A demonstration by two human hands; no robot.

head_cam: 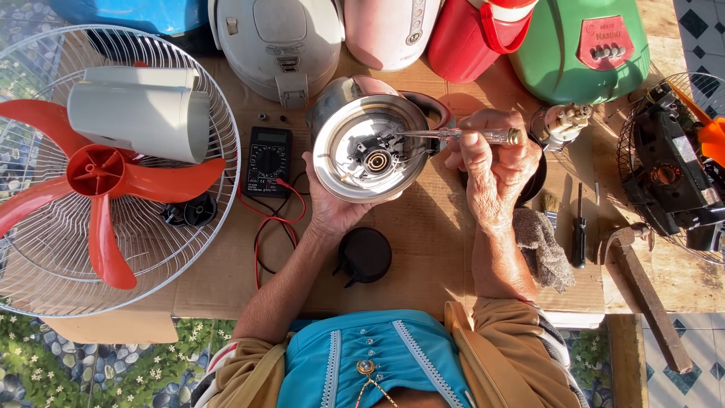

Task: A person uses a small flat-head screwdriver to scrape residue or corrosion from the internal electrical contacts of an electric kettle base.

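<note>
My left hand (pixel 332 208) grips a steel electric kettle (pixel 370 143) from below, tilted so its open underside faces me, with wiring and a round connector visible inside. My right hand (pixel 491 162) holds a clear-handled screwdriver (pixel 461 135), its tip reaching into the kettle's underside. A round black base cover (pixel 365 255) lies on the cardboard just below the kettle.
A fan with red blades (pixel 98 177) in a white wire guard lies left. A black multimeter (pixel 269 160) with red leads sits beside it. Cookers and jugs line the back. A rag (pixel 542 248), a black screwdriver (pixel 579 230), a hammer (pixel 642 291) and another fan motor (pixel 668 170) lie right.
</note>
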